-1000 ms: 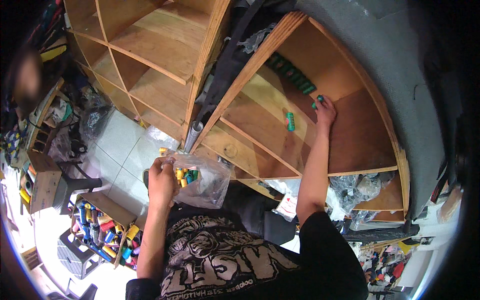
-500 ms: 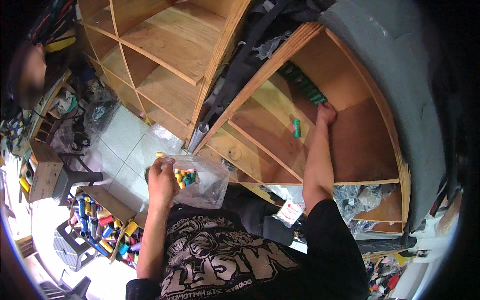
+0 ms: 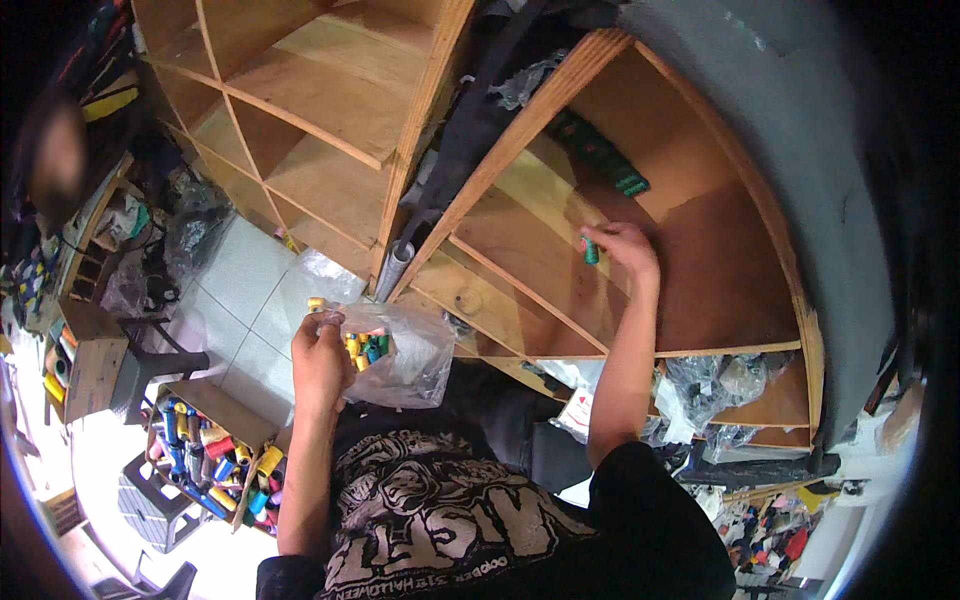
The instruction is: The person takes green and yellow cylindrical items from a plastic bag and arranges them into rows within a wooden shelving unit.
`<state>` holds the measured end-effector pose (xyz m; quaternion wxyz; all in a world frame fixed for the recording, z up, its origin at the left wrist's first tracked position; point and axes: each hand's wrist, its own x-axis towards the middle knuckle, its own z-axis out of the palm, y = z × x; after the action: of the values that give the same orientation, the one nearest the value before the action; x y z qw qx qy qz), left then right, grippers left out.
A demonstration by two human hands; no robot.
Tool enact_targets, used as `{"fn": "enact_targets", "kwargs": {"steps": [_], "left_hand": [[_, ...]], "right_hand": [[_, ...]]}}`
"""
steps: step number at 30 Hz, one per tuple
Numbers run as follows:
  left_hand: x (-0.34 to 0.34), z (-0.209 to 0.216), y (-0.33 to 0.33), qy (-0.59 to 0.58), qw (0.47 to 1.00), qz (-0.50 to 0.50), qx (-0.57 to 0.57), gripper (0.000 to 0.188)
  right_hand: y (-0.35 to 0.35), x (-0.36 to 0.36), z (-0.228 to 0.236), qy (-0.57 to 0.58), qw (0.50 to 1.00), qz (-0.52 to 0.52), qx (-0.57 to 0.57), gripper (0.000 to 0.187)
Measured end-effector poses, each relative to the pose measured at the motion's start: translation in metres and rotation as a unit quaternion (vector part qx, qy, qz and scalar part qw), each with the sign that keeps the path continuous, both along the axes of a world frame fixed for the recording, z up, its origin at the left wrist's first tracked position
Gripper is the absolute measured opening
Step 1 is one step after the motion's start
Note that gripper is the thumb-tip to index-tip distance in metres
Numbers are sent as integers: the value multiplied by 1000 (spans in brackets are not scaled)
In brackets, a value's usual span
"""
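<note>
My left hand (image 3: 322, 352) is closed on the gathered mouth of a clear plastic bag (image 3: 422, 362). Yellow, green and orange thread spools (image 3: 366, 348) show inside the bag. Over the shelf board, my right hand (image 3: 625, 247) pinches a green thread spool (image 3: 590, 252) between thumb and fingers. Farther back in the same compartment, a row of green thread spools (image 3: 610, 168) stands along the board. A yellow spool (image 3: 317, 303) shows just beyond my left fist; what it rests on is hidden.
Wooden shelving (image 3: 560, 338) rises around my right arm, with a second wooden shelf unit (image 3: 300, 130) at the upper left. A cardboard box (image 3: 215, 410) full of colourful spools stands at lower left near a grey stool (image 3: 150, 500). Crumpled plastic bags (image 3: 735, 380) fill a lower compartment.
My right hand has come back from the row of green spools, nearer to me, and has taken hold of the single green spool. My left hand still holds the bag.
</note>
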<state>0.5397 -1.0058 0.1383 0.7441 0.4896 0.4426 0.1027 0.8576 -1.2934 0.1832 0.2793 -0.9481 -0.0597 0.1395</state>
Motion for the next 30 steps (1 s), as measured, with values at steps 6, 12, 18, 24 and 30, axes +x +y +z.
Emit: {"fn": "enact_targets", "kwargs": {"steps": [6, 12, 18, 24, 30], "left_hand": [[4, -4, -2, -27, 999, -16, -25, 18], [4, -3, -10, -5, 1000, -30, -9, 17], [0, -4, -9, -2, 999, -32, -20, 18], [-1, -8, -8, 2, 1000, -21, 2, 19], [0, -6, -4, -10, 1000, -6, -13, 19]], "right_hand": [[-19, 1, -8, -34, 979, -83, 184, 20], [-75, 88, -48, -339, 901, -252, 100, 18], [-76, 133, -66, -350, 896, -256, -100, 30], [-82, 151, -79, -321, 905, -280, 6, 30], [-90, 165, -91, -313, 904, -238, 169, 20]]}}
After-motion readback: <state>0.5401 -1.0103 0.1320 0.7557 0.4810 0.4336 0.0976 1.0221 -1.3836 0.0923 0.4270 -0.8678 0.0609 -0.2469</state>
